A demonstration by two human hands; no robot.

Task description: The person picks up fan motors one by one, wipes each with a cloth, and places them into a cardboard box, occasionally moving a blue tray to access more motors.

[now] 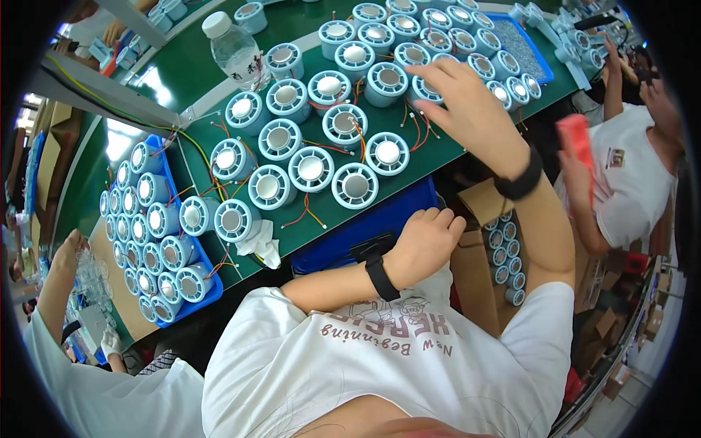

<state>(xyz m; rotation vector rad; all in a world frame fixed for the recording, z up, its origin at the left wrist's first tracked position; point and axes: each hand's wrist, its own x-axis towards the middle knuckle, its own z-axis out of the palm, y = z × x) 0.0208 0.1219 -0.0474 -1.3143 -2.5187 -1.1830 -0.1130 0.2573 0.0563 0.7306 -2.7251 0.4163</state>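
My right hand [464,98] reaches over the far rows with its fingers stretched out and the thumb apart. Between thumb and fingers shows a light-blue round housing [426,88] with a slotted rim; I cannot tell whether they touch it. Thin wires with small white plugs hang just below the thumb. My left hand [427,244] is held in front of my chest with its fingers curled; what is inside, if anything, is hidden. Several similar housings, such as the silver-centred housing [355,185], stand upright on the green table [292,233], their red and yellow wires lying loose.
A blue tray [212,296] packed with housings stands at the left. A clear bottle [235,51] with a white cap is at the back. White tissue [264,244] lies by the near edge. Below right, a cardboard box [475,281] holds more housings. Other people work at both sides.
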